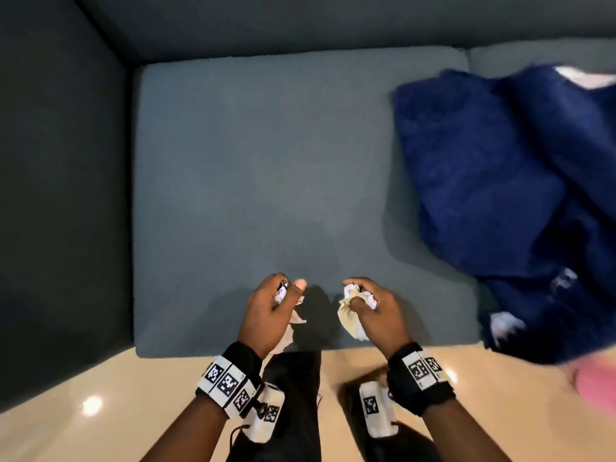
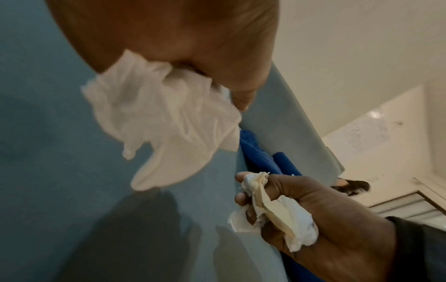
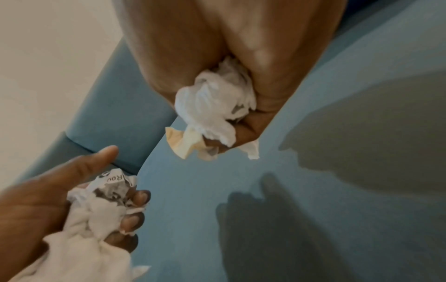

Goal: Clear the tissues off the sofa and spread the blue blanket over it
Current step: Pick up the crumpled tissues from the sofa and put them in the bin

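Both grips are clutching tissues [image 1: 353,311] over the sofa's [image 1: 250,161] front edge, the blanket [image 1: 500,161] lying bunched off to the right, nearer the right hand [image 1: 373,311] than the left hand [image 1: 266,311].

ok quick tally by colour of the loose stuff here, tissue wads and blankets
white tissue wads: 2, one in the left hand, one in the right hand
blue blankets: 1, the blanket heaped on the sofa
total: 3
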